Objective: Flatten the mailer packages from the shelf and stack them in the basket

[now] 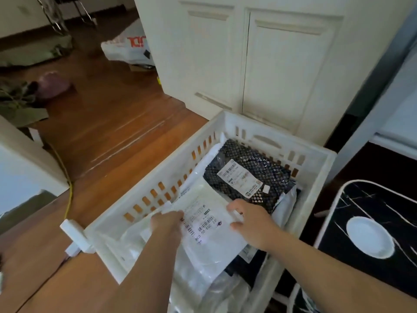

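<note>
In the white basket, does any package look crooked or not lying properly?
Yes. The black dotted mailer lies turned at an angle to the white slotted plastic basket, and the white labelled mailer under both hands, left hand and right hand, is skewed too.
</note>
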`<state>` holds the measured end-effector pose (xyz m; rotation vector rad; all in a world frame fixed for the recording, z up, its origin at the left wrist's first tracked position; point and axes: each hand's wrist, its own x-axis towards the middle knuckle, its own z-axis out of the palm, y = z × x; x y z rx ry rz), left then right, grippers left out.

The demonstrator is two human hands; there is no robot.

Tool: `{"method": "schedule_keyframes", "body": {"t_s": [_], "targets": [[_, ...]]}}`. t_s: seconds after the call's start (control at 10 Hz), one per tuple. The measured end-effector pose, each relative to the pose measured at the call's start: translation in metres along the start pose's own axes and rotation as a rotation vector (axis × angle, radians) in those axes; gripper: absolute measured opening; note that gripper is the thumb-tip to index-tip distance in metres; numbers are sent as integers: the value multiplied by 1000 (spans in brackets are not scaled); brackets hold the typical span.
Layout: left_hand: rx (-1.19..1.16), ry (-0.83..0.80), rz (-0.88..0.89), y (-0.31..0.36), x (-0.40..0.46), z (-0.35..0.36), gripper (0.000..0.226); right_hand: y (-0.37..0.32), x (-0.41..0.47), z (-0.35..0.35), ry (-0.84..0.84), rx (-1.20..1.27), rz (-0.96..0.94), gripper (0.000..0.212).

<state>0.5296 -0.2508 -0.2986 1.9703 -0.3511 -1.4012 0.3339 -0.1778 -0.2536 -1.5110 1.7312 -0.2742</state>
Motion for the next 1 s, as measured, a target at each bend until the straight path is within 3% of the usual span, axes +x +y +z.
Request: {"method": "schedule_keyframes", "body": {"t_s": [0.1, 0.2, 0.3, 0.4, 0.5, 0.6, 0.9, 1.0], "targets": [[98, 215, -9, -3, -8, -9, 55, 7, 7, 19, -89, -191, 0, 29], [609, 327, 93, -16, -18, -12, 76, 14, 8, 34, -203, -293, 34, 12], [1282, 291, 480, -37, -29, -9, 87, 15, 9, 41, -248, -362, 30, 14], [1580, -51, 781, -55, -32, 4, 68, 15, 9, 43, -259, -428, 8, 38], [1668, -219, 637, -71, -27, 8, 74, 16, 9, 42, -234, -442, -5, 42], [1660, -217, 522, -76, -20, 8, 84, 16, 10, 39, -214, -454, 8, 39], [1660, -227, 398, -59, -25, 19, 87, 10, -12, 6, -138, -472, -62, 43], [1706, -171, 479, -37, -45, 42, 86, 16, -27, -22, -41, -523, -63, 37]]}}
